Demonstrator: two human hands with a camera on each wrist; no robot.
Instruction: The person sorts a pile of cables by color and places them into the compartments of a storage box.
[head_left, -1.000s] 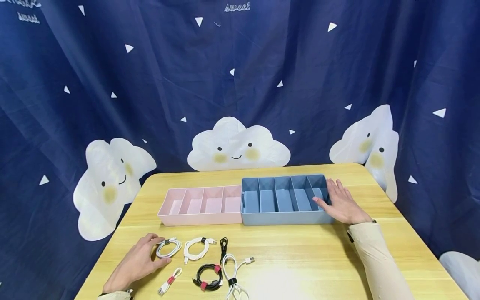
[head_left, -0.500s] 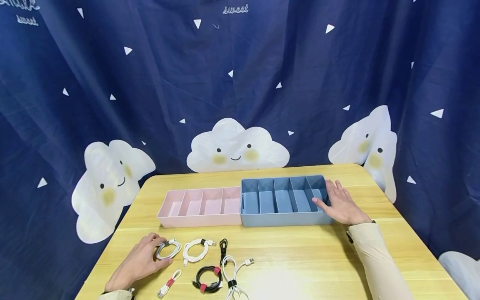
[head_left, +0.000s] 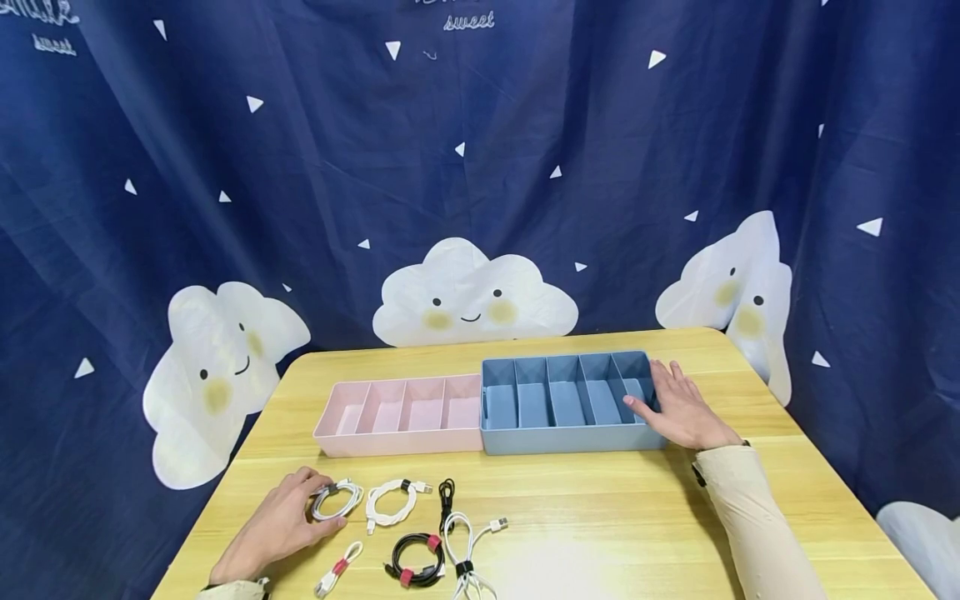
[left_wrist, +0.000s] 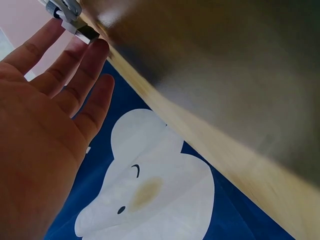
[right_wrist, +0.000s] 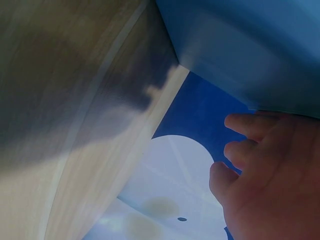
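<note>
In the head view my left hand is at the left, thumb and fingers spanning a coiled white charging cable and pinching it at its edge. The left wrist view shows the cable's metal plug by the fingertips. My right hand rests against the right end of the blue divided organizer box, fingers fairly straight along the outer wall, thumb over the rim. In the right wrist view, the fingers lie beside the box's blue wall. A pink divided box adjoins the blue one.
Near the left hand lie a white cable with black tie, a small black cable, a black coil with red ties, a short white cable and a looped white cable. A patterned navy curtain hangs behind the table.
The head view has tilted slightly, so the scene sits a little lower. Both hands, the boxes and the cables keep their places.
</note>
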